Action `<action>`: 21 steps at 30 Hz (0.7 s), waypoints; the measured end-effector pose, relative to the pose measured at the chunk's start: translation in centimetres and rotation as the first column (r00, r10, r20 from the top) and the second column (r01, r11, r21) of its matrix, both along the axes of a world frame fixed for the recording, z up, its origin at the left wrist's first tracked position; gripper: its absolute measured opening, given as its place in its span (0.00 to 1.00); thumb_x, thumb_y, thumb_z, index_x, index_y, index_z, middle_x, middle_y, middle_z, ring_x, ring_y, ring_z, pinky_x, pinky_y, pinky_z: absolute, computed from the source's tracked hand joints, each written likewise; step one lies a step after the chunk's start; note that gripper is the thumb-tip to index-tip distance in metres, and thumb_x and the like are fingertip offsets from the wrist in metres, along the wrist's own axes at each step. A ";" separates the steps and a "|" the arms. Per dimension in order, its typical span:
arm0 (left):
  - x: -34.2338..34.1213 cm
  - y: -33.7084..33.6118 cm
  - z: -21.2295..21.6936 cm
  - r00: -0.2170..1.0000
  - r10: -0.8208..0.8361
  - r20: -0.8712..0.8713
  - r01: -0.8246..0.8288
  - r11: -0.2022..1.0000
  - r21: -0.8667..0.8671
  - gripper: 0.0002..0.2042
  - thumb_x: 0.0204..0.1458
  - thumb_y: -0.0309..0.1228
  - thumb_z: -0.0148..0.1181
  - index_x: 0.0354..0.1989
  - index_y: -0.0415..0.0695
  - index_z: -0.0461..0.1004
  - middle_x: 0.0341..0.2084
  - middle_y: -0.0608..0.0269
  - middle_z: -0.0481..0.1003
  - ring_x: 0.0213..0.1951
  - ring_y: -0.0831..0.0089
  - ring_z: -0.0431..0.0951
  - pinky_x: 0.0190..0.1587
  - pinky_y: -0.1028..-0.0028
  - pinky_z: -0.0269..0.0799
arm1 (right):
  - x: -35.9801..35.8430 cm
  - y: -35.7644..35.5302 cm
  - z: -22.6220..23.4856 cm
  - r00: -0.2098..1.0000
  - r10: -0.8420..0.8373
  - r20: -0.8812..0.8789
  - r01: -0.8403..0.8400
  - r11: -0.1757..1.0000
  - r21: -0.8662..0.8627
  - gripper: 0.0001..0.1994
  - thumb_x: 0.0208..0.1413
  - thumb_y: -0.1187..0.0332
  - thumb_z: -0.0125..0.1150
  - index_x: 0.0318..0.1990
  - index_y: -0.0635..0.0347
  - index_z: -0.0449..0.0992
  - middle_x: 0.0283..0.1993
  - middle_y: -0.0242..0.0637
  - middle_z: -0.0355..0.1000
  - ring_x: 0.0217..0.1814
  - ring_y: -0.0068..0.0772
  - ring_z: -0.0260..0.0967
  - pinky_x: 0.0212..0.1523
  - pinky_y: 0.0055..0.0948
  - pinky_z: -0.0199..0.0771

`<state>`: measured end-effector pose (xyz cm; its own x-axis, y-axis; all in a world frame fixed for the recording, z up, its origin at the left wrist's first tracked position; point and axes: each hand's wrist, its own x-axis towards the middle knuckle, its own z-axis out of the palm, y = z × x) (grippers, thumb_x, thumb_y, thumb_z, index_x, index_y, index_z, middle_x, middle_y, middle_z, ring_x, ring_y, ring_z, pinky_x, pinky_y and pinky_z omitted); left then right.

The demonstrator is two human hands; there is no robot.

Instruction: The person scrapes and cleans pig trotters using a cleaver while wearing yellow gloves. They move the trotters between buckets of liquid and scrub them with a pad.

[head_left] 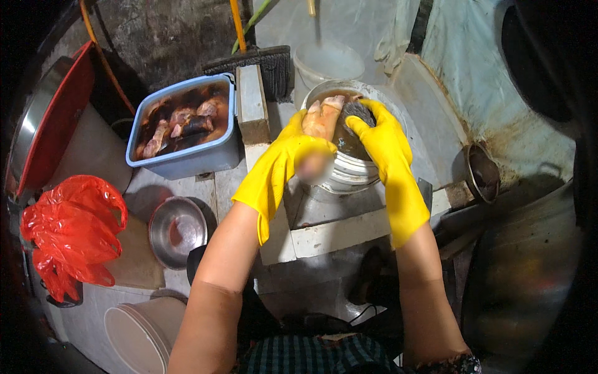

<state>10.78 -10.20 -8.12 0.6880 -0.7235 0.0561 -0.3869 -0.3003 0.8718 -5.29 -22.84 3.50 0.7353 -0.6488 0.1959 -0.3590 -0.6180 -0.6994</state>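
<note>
Over a white bucket (356,176) of murky brown water, my left hand (280,156), in a yellow rubber glove, is closed round a pale pig's trotter (322,119). The cleft toe end points away from me, and the near end comes out below my glove, blurred. Gloved the same way, my right hand (387,146) grips a dark grey scouring pad (359,112) just to the right of the trotter. A narrow gap shows between pad and trotter; whether they touch lower down, I cannot tell.
A blue tub (187,163) at the left holds several meat pieces in brown liquid. Nearby are a metal bowl (177,232), a red plastic bag (75,227) and a beige bucket (140,330). Behind stand a broom (249,62) and another white bucket (330,59). A pan (483,173) leans at right.
</note>
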 end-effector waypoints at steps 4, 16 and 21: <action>-1.2 -2.4 0.7 0.978 -0.085 -0.190 0.041 0.973 -0.226 0.33 0.58 0.42 0.66 0.66 0.32 0.65 0.54 0.46 0.76 0.55 0.59 0.77 0.58 0.68 0.72 | 1.2 0.4 -2.7 0.951 0.303 0.063 -0.201 0.761 -0.617 0.24 0.56 0.57 0.67 0.59 0.55 0.77 0.58 0.50 0.76 0.58 0.55 0.74 0.63 0.45 0.72; -3.1 0.1 6.0 0.975 -0.094 -0.203 0.096 0.995 0.000 0.53 0.43 0.41 0.71 0.77 0.37 0.48 0.58 0.37 0.75 0.60 0.51 0.77 0.57 0.65 0.75 | -0.4 2.2 -4.1 0.919 0.276 0.281 -0.190 0.936 -0.297 0.21 0.57 0.60 0.66 0.57 0.55 0.78 0.59 0.47 0.76 0.63 0.54 0.71 0.64 0.45 0.69; -4.3 0.1 8.2 0.999 -0.023 -0.025 0.029 0.961 0.273 0.58 0.33 0.31 0.68 0.79 0.40 0.44 0.58 0.37 0.74 0.61 0.48 0.76 0.58 0.62 0.74 | 3.9 2.1 0.0 0.985 0.021 -0.173 -0.100 0.882 -0.461 0.22 0.58 0.59 0.64 0.58 0.57 0.77 0.60 0.49 0.74 0.65 0.54 0.70 0.65 0.44 0.68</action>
